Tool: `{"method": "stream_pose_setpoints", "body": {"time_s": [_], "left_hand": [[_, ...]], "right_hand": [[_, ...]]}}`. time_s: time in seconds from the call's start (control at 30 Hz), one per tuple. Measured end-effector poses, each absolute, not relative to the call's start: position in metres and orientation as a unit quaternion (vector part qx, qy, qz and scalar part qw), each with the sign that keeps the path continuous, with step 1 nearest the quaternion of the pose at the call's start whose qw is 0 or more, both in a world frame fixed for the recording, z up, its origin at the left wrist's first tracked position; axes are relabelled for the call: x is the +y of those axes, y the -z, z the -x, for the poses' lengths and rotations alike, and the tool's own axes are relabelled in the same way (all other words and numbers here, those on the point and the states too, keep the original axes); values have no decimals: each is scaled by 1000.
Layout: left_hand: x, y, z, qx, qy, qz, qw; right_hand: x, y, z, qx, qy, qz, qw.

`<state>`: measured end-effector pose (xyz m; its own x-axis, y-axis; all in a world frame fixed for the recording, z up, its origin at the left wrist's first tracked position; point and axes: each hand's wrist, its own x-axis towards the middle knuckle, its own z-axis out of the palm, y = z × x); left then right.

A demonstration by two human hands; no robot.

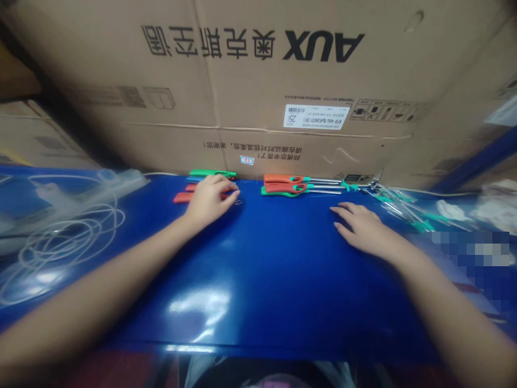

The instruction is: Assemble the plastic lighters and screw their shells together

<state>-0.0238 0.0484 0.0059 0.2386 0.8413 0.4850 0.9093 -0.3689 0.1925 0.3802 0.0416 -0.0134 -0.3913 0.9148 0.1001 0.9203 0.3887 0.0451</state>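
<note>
My left hand [214, 195] lies over a small stack of lighter handles at the back of the blue table, its fingers curled and the thumb close to the index finger. A green lighter handle [202, 173] shows behind it and a red lighter handle [182, 198] sticks out to its left. What is between the fingertips is hidden. To the right, assembled long-necked lighters lie stacked, among them an orange lighter [278, 179] and a red lighter [283, 188]. My right hand [359, 225] hovers or rests by their metal tips, fingers apart and holding nothing.
A large cardboard box [242, 108] stands along the back edge. Metal tubes with green ends [398, 207] lie loosely at the back right, near crumpled white material [501, 202]. A coiled white cable [60, 242] and a clear plastic item [109, 183] occupy the left.
</note>
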Motion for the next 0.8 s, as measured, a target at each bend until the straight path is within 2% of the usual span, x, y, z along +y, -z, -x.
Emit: {"method": "stream_pose_setpoints", "body": {"time_s": [0.2,0.5,0.8], "left_hand": [[46,-30,68,-562,230,793,54],[35,-13,81,-578,227,781,67],[58,-2,93,-606,242,743,145]], "right_hand": [[34,6,-370,-872,26,484,70],[16,0,-341,-912,-92,380,121],[13,2,-333,-915,-121,364,124]]}}
